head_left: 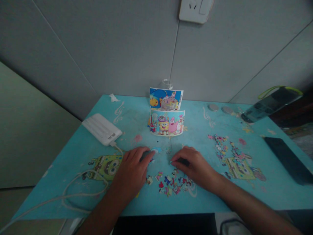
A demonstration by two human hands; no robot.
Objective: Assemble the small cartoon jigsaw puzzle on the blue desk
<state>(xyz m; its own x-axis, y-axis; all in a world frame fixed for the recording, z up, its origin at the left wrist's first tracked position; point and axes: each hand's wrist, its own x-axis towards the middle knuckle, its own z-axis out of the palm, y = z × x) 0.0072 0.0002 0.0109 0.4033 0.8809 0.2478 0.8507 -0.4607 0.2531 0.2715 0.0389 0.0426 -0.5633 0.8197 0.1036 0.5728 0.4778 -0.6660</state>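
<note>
Nearest the camera, the left forearm (pixel 105 205) and right forearm (pixel 244 199) are seen reaching over the blue printed counter (pixel 205 204). Right hand (pixel 195 161): grip nearly closed, a small bluish piece (pixel 171 162) apparently pinched at the fingertips. Left hand (pixel 134 163): grip partly curled, thumb low beside the forefinger; whether anything is held cannot be told. Loose puzzle pieces (pixel 168 179) are scattered between the forearms, just below the hands; pale-blue pieces (pixel 156 149) are seen near the left fingertips. A second heap (pixel 221 148) is spread well to the right. Beyond the hands, a front picture card (pixel 167 123) is stood before a rear picture card (pixel 154 101). At left, a white power bank (pixel 101 129) is plugged to a cable (pixel 85 195); at far right, a dark phone (pixel 288 160) is noted below a tilted bottle (pixel 269 104).
</note>
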